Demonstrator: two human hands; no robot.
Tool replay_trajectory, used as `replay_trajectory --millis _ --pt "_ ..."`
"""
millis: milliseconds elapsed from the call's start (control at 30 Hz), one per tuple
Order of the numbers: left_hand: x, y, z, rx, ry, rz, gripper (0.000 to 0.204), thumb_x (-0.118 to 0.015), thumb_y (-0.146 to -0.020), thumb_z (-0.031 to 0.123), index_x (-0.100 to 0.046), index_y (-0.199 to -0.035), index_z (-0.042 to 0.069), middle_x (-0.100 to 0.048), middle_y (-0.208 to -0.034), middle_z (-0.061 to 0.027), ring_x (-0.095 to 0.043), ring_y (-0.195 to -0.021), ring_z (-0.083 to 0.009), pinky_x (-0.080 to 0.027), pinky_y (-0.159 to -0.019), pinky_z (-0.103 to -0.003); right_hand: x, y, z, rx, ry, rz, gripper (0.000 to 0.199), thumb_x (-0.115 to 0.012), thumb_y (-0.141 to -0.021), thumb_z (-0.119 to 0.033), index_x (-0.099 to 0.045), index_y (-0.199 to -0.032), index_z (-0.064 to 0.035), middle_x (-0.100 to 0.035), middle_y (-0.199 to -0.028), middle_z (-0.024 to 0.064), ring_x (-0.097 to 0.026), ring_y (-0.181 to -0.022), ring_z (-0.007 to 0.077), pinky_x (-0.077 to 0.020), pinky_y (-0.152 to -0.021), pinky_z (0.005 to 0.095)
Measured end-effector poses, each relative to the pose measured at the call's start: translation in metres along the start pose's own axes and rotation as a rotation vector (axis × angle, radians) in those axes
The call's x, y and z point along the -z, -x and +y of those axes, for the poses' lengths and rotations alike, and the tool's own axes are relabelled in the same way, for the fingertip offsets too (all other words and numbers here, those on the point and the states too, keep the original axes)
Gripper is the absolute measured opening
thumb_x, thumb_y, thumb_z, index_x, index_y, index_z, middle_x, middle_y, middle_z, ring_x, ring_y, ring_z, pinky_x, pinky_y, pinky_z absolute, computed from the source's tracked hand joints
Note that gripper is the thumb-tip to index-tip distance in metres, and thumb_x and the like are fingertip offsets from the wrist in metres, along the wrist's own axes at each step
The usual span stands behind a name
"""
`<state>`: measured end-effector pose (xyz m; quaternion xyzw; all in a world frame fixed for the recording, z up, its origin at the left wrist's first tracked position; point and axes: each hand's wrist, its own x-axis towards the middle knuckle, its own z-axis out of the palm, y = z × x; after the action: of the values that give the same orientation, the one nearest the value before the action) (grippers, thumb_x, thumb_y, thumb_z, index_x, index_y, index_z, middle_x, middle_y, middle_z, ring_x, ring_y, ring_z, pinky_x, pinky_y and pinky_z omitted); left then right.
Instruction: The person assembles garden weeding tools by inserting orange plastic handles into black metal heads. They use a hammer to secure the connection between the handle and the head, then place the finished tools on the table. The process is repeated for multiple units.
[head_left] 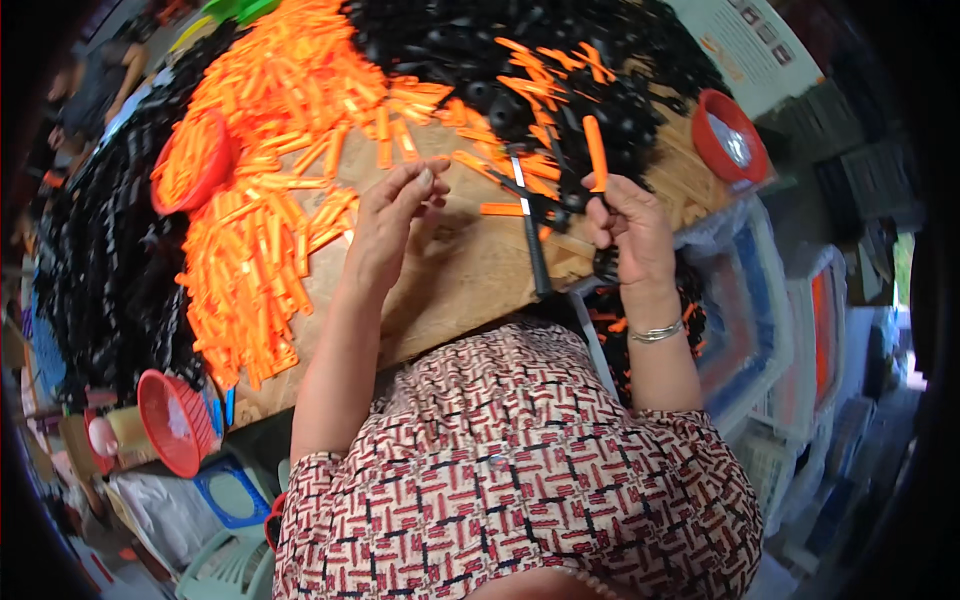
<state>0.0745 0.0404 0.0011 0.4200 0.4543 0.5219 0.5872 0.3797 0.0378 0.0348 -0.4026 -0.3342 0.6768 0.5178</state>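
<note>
Her right hand [628, 225] pinches an orange plastic stick [595, 152] upright; the left hand [392, 225] curls fingertips together, contents too small to tell. Beyond the left grip, a red basket [190, 160] holds orange sticks on the wooden desk [470, 275].

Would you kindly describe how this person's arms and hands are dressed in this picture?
Both forearms are bare. The left hand wears nothing that shows. The right hand has a thin silver bracelet at the wrist. Short sleeves of a cream top with a red and dark woven pattern end above the elbows.

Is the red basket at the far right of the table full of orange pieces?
No, the red basket shows a pale bare bottom with no orange pieces inside.
</note>
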Motion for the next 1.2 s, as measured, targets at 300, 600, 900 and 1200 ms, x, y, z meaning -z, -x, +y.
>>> replay_trajectory --millis 300,600,900,1200 --pt "-0.067 0.029 -0.011 -0.476 -1.040 -0.195 0.014 -0.068 -0.095 0.011 -0.073 -0.108 0.007 -0.070 -0.098 -0.0142 -0.068 -0.092 -0.0348 -0.054 -0.080 -0.042 0.033 0.055 0.043 -0.043 0.153 0.070 0.034 -0.061 -0.105 -0.017 -0.067 -0.130 0.0052 -0.068 -0.084 0.0059 -0.063 -0.070 0.0127 -0.0516 -0.068 0.0240" --pt "-0.091 0.036 -0.016 -0.397 -1.257 -0.249 0.033 -0.074 -0.091 0.028 -0.066 -0.119 0.012 -0.072 -0.091 -0.0159 -0.071 -0.086 -0.0372 -0.057 -0.074 -0.047 0.014 0.054 0.052 0.088 0.276 0.134 0.031 -0.058 -0.106 -0.013 -0.066 -0.131 0.0034 -0.067 -0.085 0.0038 -0.062 -0.070 0.0098 -0.0506 -0.068 0.0224" --pt "-0.032 0.022 -0.015 -0.295 -1.216 0.004 0.024 -0.073 -0.092 0.022 -0.065 -0.112 0.011 -0.070 -0.087 -0.0132 -0.069 -0.077 -0.0290 -0.055 -0.069 -0.043 -0.014 0.037 0.068 0.471 0.830 -0.144 0.028 -0.068 -0.096 -0.007 -0.073 -0.123 -0.0008 -0.074 -0.093 0.0106 -0.069 -0.076 0.0176 -0.0555 -0.071 0.0290" --pt "0.034 0.031 0.022 -0.071 -1.132 -0.091 0.024 -0.075 -0.093 0.021 -0.073 -0.113 0.008 -0.074 -0.093 -0.0100 -0.071 -0.083 -0.0223 -0.055 -0.073 -0.035 -0.090 0.002 0.085 0.894 1.476 -0.749 0.013 -0.070 -0.087 -0.016 -0.070 -0.097 -0.0081 -0.062 -0.085 0.0076 -0.063 -0.086 0.0270 -0.0476 -0.078 0.0407"
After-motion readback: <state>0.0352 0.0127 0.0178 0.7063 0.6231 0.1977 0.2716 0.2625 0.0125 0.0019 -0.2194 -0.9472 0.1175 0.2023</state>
